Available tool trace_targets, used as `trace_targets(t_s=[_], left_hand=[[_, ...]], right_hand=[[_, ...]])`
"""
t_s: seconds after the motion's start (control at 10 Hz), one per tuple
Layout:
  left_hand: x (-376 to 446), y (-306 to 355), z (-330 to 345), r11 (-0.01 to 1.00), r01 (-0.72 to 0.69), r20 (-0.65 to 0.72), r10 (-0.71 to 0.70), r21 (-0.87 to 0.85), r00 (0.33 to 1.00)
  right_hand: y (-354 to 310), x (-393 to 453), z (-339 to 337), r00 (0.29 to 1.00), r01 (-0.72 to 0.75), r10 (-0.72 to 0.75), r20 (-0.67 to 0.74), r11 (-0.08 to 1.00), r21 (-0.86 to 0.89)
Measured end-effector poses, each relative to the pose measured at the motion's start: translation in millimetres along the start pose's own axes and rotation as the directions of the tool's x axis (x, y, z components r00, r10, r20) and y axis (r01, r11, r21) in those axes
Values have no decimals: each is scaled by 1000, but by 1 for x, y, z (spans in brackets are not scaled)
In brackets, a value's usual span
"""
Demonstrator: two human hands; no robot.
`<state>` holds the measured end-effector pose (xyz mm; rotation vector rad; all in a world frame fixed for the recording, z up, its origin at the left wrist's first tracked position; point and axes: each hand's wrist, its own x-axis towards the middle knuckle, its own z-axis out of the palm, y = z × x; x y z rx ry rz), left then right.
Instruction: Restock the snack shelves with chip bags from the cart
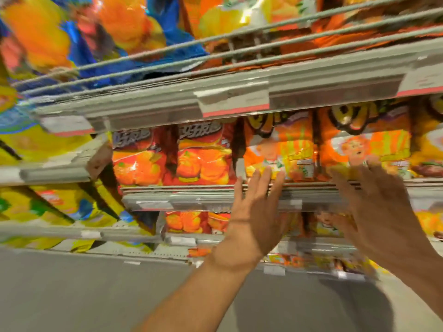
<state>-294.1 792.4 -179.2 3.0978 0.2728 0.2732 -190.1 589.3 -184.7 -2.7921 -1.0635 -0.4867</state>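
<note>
Orange chip bags stand in a row on the middle shelf (pixel 215 200). My left hand (pixel 256 212) is raised in front of that shelf's edge, fingers straight, its fingertips near the bottom of an orange-and-yellow bag (pixel 280 149). My right hand (pixel 381 212) is also spread, fingers straight, with its fingertips at the lower part of a similar bag (pixel 364 140) to the right. Neither hand holds anything. Two red-orange bags (pixel 172 161) stand to the left of them. The picture is blurred by motion.
An upper shelf (pixel 167 104) with wire rails carries blue and orange bags (pixel 107 32). Yellow bags (pixel 48 207) fill the shelves at left. Lower shelves (pixel 187 240) hold more orange bags. Grey floor (pixel 84 295) lies below. No cart is in view.
</note>
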Motion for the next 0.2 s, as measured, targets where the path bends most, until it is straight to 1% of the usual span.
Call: trace_targets(t_s=[0.1,0.2], left_hand=[[-4,1,-9,998,13,35,-15,56,999],[-38,6,-22,999,-13,146,20,-48,989]], right_hand=[[-5,-1,-3,999,-29,29,46,1000,-4],[-16,-20,-3,997,-22,22,80,1000,1]])
